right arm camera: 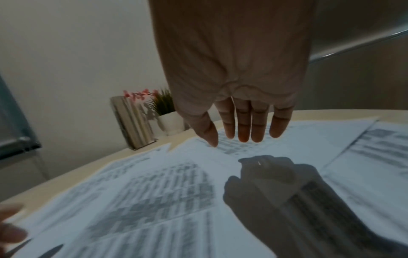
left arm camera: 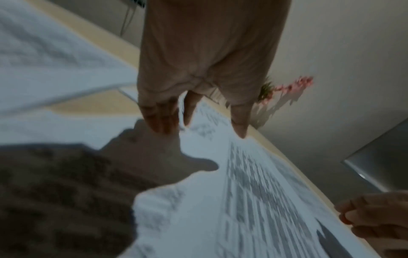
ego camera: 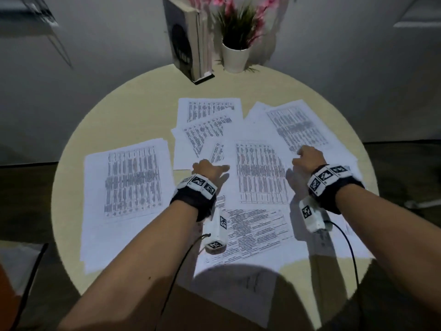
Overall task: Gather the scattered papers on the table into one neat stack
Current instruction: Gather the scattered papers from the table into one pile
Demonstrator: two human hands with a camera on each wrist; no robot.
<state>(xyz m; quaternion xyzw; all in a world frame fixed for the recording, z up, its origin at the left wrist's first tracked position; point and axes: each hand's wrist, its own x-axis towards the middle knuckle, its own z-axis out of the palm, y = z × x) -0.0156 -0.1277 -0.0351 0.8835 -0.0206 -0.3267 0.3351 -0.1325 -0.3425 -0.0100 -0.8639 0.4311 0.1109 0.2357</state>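
while both the left hand [ego camera: 207, 167] and right hand [ego camera: 309, 156] hover slack-fingered and empty above the scattered papers [ego camera: 260, 173], gathering looks barely begun, so next comes sliding sheets together.

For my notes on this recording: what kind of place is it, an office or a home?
Probably an office or study corner, though a home is possible. Printed sheets lie scattered on a round table, with a standing book and a potted plant at its far edge.

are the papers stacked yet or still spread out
Still spread out: the papers lie fanned and overlapping across the round table, both hands above them holding none.
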